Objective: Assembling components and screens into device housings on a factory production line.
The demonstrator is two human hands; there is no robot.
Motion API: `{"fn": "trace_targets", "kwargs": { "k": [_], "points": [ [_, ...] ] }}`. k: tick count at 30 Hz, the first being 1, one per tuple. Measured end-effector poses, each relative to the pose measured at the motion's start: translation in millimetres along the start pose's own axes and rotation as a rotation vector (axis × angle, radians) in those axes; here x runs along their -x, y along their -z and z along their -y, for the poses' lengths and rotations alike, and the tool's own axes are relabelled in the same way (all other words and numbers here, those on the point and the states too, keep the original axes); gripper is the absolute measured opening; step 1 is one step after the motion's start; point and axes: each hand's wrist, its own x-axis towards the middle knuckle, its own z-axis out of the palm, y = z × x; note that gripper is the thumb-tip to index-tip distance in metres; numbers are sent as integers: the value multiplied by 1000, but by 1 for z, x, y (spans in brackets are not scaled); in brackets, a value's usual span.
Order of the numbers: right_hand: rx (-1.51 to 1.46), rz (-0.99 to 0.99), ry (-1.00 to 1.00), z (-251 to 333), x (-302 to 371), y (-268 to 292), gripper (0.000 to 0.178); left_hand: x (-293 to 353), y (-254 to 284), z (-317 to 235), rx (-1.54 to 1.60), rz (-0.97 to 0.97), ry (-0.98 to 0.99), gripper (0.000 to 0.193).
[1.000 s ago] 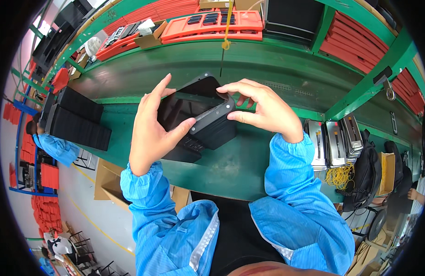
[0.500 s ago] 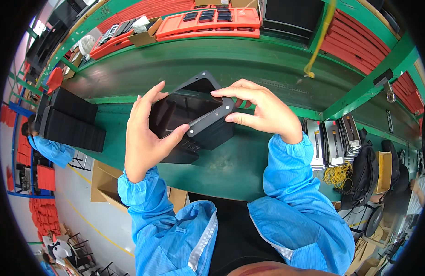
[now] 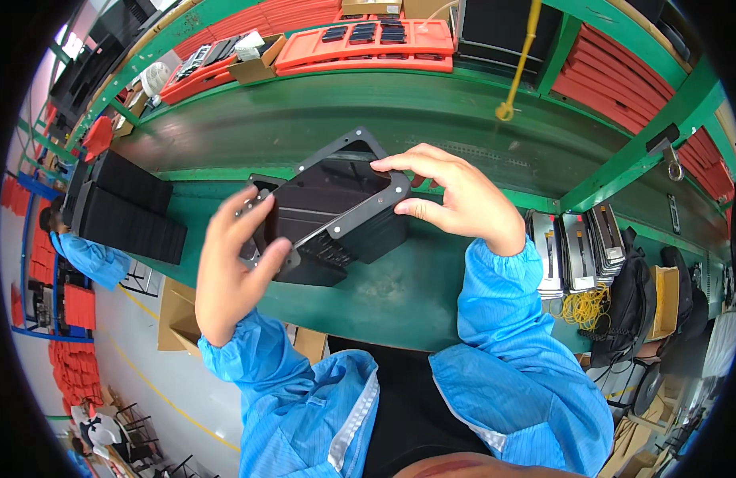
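My right hand (image 3: 468,195) pinches the right corner of a black frame with a glossy dark panel (image 3: 324,187) and pale round dots along its border. The framed panel is tilted above a stack of similar black pieces (image 3: 380,237) on the green bench. Beside its left end is my left hand (image 3: 236,267), fingers spread and slightly blurred, holding nothing that shows. Close to those fingers, more dark frame corners of the stack come into sight.
A tall pile of black frames (image 3: 129,211) stands on the bench's left end. Stacked metal plates (image 3: 577,247), a coil of yellow cord (image 3: 584,307) and a black bag (image 3: 629,299) are at right. A yellow cable (image 3: 518,76) hangs ahead. Red trays (image 3: 364,49) fill the shelf.
My left hand has come off the framed panel and moved left and down, uncovering frame corners beneath. My right hand keeps its hold at the right corner.
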Motion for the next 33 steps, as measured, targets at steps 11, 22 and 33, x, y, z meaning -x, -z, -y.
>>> {"fn": "trace_targets", "kwargs": {
  "k": [11,22,33],
  "points": [
    [49,-16,-6,4,1,-2,58,10,-6,3,341,53,261,55],
    [88,-22,-131,20,1,-3,58,18,-23,9,372,9,350,49],
    [357,-351,110,39,25,23,46,15,-3,14,368,146,312,54]
  ]
}}
